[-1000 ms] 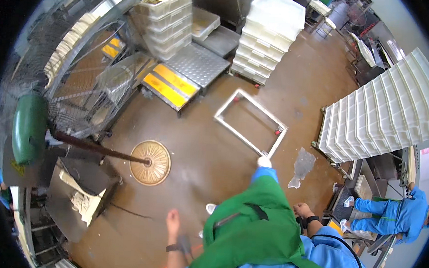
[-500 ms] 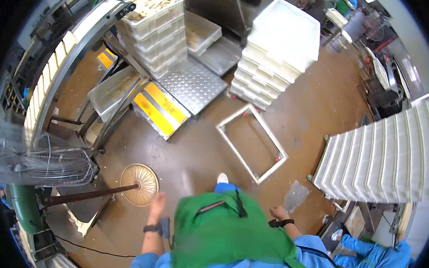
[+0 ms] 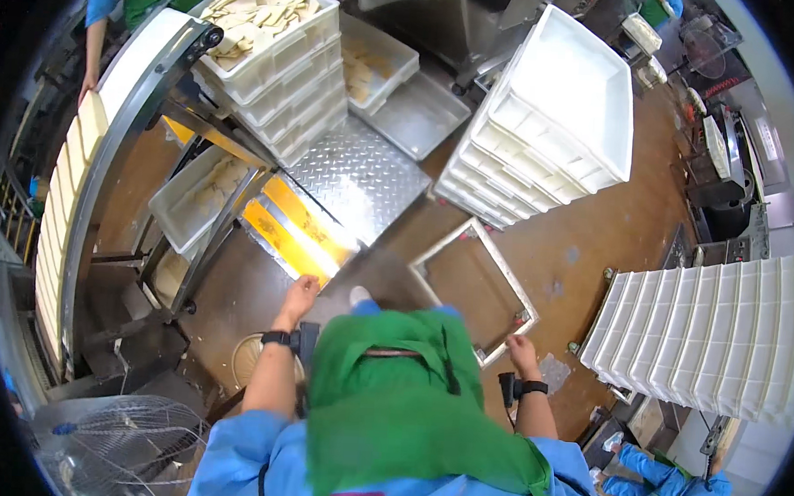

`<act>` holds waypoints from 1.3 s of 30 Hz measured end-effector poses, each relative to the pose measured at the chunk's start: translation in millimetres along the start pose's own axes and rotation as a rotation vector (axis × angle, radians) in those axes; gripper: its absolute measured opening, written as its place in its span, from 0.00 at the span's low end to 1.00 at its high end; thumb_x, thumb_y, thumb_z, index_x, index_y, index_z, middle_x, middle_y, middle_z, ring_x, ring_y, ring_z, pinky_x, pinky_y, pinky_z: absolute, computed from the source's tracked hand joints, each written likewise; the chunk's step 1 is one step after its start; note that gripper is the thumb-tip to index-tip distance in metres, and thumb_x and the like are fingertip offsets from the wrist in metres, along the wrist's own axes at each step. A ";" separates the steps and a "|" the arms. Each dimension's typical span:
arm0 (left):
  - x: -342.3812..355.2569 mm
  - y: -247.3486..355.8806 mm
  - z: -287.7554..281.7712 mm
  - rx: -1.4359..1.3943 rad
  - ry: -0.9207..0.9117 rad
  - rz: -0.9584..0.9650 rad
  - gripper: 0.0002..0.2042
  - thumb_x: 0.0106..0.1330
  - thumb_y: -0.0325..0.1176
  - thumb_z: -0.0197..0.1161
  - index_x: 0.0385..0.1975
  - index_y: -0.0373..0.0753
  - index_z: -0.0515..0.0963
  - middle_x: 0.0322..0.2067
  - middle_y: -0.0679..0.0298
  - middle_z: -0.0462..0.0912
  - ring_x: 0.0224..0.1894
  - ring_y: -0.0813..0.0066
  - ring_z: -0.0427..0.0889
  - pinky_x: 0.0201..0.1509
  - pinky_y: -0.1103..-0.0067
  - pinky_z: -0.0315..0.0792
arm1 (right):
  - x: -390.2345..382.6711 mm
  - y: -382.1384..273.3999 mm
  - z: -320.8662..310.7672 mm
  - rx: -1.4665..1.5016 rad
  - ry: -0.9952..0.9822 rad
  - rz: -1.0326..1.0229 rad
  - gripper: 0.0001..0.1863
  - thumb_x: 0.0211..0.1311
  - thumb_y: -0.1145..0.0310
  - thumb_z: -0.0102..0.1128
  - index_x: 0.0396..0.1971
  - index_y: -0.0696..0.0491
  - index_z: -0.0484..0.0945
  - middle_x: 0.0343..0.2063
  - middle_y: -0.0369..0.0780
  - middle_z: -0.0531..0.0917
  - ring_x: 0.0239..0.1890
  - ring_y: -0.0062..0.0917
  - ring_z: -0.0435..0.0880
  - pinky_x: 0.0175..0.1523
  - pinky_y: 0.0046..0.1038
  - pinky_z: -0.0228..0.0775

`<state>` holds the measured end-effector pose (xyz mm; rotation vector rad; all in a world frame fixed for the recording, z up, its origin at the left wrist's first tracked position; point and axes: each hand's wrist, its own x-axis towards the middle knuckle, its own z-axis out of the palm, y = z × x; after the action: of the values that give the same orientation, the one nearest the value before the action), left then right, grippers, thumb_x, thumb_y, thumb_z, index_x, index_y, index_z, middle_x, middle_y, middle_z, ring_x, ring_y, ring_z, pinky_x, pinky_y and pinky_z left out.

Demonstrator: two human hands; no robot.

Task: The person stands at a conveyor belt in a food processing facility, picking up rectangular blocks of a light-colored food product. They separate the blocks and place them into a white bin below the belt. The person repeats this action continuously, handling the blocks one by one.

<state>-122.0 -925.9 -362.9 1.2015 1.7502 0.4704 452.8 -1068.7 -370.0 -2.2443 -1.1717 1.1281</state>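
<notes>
— Hanging free, both hands? 
— Yes. The left hand (image 3: 299,293) is loosely spread, empty, just over the yellow ramp (image 3: 297,229) beside the checker-plate platform (image 3: 360,179). The right hand (image 3: 523,352) is half curled, holding nothing, at the near corner of the metal floor frame (image 3: 472,286). 
— Beyond? 
— Stacked white trays (image 3: 547,130) behind the frame.

Bright, even overhead light fills the room. Glare whitens the metal floor plate (image 3: 357,185) and the stacked white trays (image 3: 547,130). Edges bend strongly, the rim falls black, and shadows stay soft.
</notes>
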 end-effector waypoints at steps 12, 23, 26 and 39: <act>59.7 -21.3 -84.4 0.238 -0.053 -0.134 0.15 0.61 0.38 0.57 0.44 0.37 0.78 0.39 0.49 0.82 0.43 0.58 0.82 0.48 0.71 0.74 | -37.3 68.8 59.8 -0.110 -0.320 0.301 0.18 0.61 0.60 0.55 0.37 0.62 0.79 0.29 0.41 0.82 0.29 0.25 0.81 0.35 0.26 0.74; 46.7 -49.3 -91.7 0.177 -0.035 -0.210 0.16 0.60 0.41 0.58 0.44 0.38 0.78 0.39 0.49 0.82 0.44 0.57 0.82 0.49 0.69 0.74 | 33.4 -22.6 92.9 -0.172 -0.286 0.129 0.19 0.61 0.59 0.54 0.40 0.62 0.79 0.30 0.42 0.83 0.30 0.26 0.82 0.37 0.28 0.74; 42.0 -47.2 -94.2 0.169 -0.025 -0.240 0.16 0.62 0.39 0.57 0.46 0.37 0.77 0.40 0.49 0.82 0.45 0.59 0.82 0.49 0.70 0.74 | 51.1 -29.0 100.8 -0.262 -0.341 0.094 0.19 0.61 0.59 0.54 0.41 0.61 0.79 0.30 0.42 0.83 0.30 0.27 0.82 0.37 0.29 0.74; 68.0 -94.8 -115.8 0.048 0.137 -0.146 0.13 0.63 0.34 0.58 0.45 0.35 0.78 0.37 0.53 0.83 0.40 0.60 0.82 0.47 0.72 0.74 | 112.3 -243.7 85.1 -0.203 -0.427 0.011 0.19 0.58 0.62 0.56 0.41 0.63 0.79 0.35 0.46 0.84 0.37 0.33 0.84 0.45 0.33 0.74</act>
<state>-275.7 -887.8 -407.0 1.0863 1.9608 0.4340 297.8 -838.2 -324.1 -2.2177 -1.4965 1.6139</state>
